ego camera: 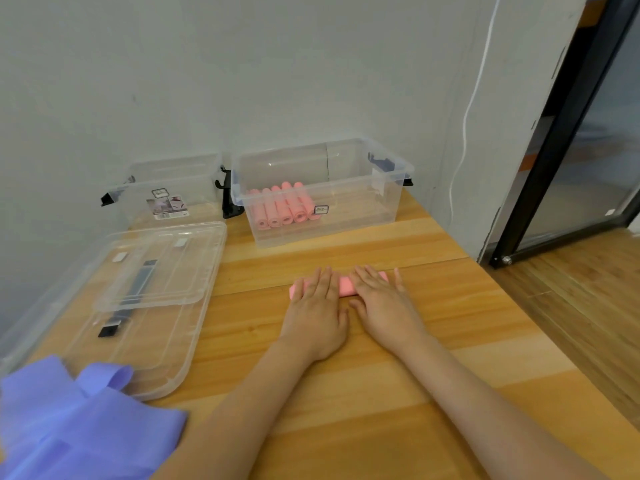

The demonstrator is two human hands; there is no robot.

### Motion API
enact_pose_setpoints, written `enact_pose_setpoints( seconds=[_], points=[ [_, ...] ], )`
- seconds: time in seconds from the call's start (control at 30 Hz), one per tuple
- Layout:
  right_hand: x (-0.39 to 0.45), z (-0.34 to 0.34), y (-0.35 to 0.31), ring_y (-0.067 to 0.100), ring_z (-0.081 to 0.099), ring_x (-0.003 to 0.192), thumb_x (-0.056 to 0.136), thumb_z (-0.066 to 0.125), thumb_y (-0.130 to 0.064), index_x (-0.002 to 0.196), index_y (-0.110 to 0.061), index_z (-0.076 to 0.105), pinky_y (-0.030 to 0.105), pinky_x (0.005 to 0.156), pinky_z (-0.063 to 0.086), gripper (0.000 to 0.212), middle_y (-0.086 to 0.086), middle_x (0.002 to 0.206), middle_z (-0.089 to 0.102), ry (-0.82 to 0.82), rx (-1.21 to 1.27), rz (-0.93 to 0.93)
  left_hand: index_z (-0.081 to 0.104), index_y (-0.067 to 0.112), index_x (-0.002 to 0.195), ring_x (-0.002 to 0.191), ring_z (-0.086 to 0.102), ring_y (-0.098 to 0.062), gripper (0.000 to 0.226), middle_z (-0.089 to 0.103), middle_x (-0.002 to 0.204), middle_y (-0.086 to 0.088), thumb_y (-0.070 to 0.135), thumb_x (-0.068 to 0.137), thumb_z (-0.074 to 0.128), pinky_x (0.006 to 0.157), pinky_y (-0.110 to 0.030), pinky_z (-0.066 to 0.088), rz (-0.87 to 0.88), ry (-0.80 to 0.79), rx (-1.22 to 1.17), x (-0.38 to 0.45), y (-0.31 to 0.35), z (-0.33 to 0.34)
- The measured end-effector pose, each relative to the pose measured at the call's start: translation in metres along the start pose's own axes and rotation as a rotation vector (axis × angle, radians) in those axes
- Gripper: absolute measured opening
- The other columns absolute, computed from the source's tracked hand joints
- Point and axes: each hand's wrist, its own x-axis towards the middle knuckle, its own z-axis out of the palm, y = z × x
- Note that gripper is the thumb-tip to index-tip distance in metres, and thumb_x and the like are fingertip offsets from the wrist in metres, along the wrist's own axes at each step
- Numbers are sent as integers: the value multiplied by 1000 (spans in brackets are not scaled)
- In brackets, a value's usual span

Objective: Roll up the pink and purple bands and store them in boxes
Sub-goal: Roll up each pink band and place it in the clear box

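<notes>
On the pink band (346, 286), both hands' flat fingers (323, 280).

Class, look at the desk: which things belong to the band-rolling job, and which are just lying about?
Job: pink roll under left hand and right hand; pink rolls in box; empty box; purple bands.
Lying about: lids; white cable.

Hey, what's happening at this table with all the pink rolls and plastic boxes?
A person is rolling up a pink band on the wooden table, pressing it flat-fingered with the left hand and right hand. Several finished pink rolls already lie in the open clear box by the wall. A second clear box beside it looks empty. Purple bands wait at the near left, overlapping two clear lids.
</notes>
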Motion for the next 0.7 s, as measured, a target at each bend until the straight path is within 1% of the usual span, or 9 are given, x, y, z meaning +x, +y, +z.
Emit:
enact_pose_setpoints(
  seconds=[0.17,0.23,0.3,0.33,0.4,0.47,0.5,0.57,0.7],
  points=[
    [21,3,0,14,45,125,93,44,-22,127,-20,52,39,114,3,36,0,132,55,136,35,22,17,8,147,144,5,-20,60,13,155,-8,37,96,31,114,-37,-1,-25,66,-73,11,-3,1],
    [22,6,-2,18,56,111,90,48,-18,112,-19,61,39,114,8,26,2,114,65,203,13,22,48,2,129,131,38,-30,50,46,137,-17,28,89,35,109,-36,20,-36,361,-191,6,-2,1],
    [20,8,-3,21,64,92,84,55,-12,96,-17,66,40,111,17,17,4,93,70,289,-5,46,63,2,101,95,60,-31,32,65,100,-15,17,83,41,85,-27,38,-120,640,-424,-8,5,1],
    [18,8,-2,22,66,81,79,58,-10,88,-16,67,40,109,22,14,5,82,70,357,7,65,65,4,98,87,61,-28,25,67,93,-12,13,86,45,76,-23,39,-210,636,-614,-14,11,-1],
    [10,6,-6,20,65,65,74,57,-13,80,-16,67,39,104,24,12,2,69,68,471,57,74,66,8,106,89,64,-21,22,69,95,-6,14,91,52,78,-21,43,-444,435,-1030,-18,20,-1],
    [-1,5,-14,18,64,61,76,49,-20,80,-17,66,40,101,22,18,-1,67,68,551,111,43,64,5,107,83,66,-20,23,70,88,-6,18,92,54,81,-30,52,-603,287,-1448,-9,26,-4],
    [-7,4,-20,18,64,62,77,45,-23,83,-16,67,40,101,23,23,-1,69,68,567,140,26,63,2,101,71,65,-16,20,68,78,-6,17,93,52,70,-28,54,-646,256,-1606,-6,29,-9],
    [-20,2,-29,17,65,66,79,43,-26,93,-15,69,39,102,24,31,-1,74,70,582,198,18,59,3,92,56,59,-9,13,62,71,-6,8,95,47,50,-18,49,-620,251,-1841,-4,33,-23],
    [-37,0,-28,20,62,80,77,48,-33,91,-15,68,35,96,28,30,0,84,68,623,302,82,56,6,101,78,63,-15,17,66,92,-8,3,95,41,64,-21,53,-430,135,-2217,-13,37,-36]
  ],
)
